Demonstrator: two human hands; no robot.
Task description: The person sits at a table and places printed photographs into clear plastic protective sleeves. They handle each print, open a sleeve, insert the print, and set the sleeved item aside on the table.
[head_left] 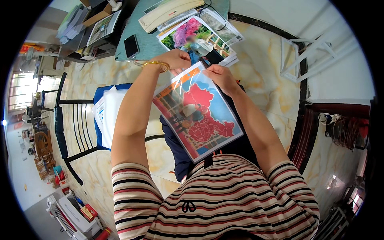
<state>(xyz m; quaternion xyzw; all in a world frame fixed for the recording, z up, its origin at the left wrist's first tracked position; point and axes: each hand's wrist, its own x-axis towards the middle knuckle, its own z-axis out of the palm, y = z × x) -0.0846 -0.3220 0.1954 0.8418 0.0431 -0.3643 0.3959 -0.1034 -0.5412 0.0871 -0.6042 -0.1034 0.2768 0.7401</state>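
A glossy map sheet [202, 112], red regions on blue with an orange band at its far edge, lies slanted over my lap. It looks covered in clear plastic film, and light glints off it. My right hand [222, 78] pinches its far right corner between thumb and fingers. At the far edge, my left hand [175, 61] has its fingers bent against the sheet; their tips are partly hidden. A gold bangle [162, 65] circles my left wrist. Just beyond both hands, a printed photo [186, 36] with pink blossoms lies on top of other prints.
The green table [128, 30] ahead holds a black phone [131, 46] and a long cream-coloured machine [170, 15] with a dark cable. To the left stands a chair [96, 124] with white papers [110, 116] on its seat. White frames [308, 60] lean at the right wall.
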